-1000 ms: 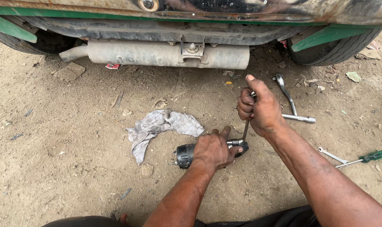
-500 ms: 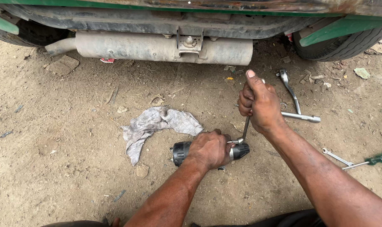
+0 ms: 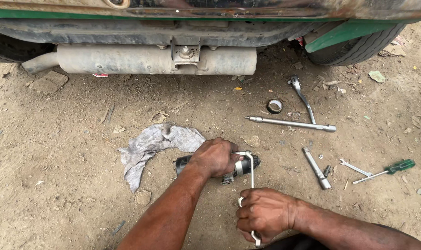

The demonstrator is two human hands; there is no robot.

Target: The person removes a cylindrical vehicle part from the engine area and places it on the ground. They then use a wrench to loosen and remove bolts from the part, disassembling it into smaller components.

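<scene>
My left hand (image 3: pixel 215 157) clamps the black cylindrical part (image 3: pixel 247 165) on the dirt, frame centre. My right hand (image 3: pixel 264 214) grips the bent wrench (image 3: pixel 251 173) on its end. Fastener mid-turn, not off yet, I'd say.

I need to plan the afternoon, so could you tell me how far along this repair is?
Tools are laid out and the dark cylindrical part lies on the dirt. In hand: left hand steadies it, right hand grips the bent wrench fitted to it. It is not yet on the vehicle.
</scene>
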